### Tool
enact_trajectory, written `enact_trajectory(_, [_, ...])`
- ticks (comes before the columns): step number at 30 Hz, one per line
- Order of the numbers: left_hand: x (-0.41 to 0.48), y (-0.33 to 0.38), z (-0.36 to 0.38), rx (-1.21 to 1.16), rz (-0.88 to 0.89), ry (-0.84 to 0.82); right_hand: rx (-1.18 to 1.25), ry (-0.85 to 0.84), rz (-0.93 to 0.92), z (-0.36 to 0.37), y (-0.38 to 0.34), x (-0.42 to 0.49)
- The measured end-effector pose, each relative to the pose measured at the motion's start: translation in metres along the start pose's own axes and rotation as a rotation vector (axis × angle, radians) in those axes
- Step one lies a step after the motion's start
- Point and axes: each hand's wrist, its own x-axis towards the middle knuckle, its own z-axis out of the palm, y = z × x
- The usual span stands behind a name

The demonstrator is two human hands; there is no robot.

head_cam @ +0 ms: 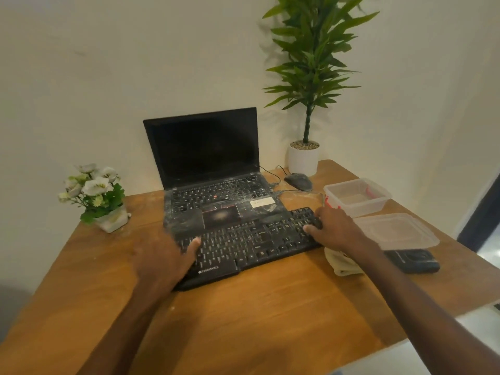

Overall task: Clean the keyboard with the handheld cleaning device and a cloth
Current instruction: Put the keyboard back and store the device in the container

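Left hand [162, 255] and right hand [335, 228] hold the black keyboard [251, 244] by its ends, fingers [323, 213] curled round it, just before the laptop [216, 185]. Cloth [342, 263] and a dark object, probably the cleaning device [414, 261], lie right of it. Lift evenly, level.

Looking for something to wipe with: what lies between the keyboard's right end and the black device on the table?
In the head view, a crumpled pale cloth lies on the table between keyboard and black device, partly under the right forearm.
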Motion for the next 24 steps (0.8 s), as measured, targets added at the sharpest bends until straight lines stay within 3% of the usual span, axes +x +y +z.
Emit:
enact_trajectory(4, [-0.012, -0.035, 0.003, -0.012, -0.212, -0.125, -0.05, -0.043, 0.062, 0.009, -0.013, 0.016])
enact_trajectory(11, [-0.003, -0.045, 0.001, -0.275, -0.172, -0.178, 0.055, -0.043, 0.098, -0.004, -0.021, 0.028])
enact_trajectory(17, [0.022, -0.055, 0.005, -0.239, -0.092, -0.101, -0.023, -0.091, 0.131, -0.032, -0.038, 0.053])
enact_trajectory(24, [0.019, -0.057, 0.004, -0.256, -0.094, -0.035, 0.073, -0.093, 0.092, -0.037, -0.035, 0.044])
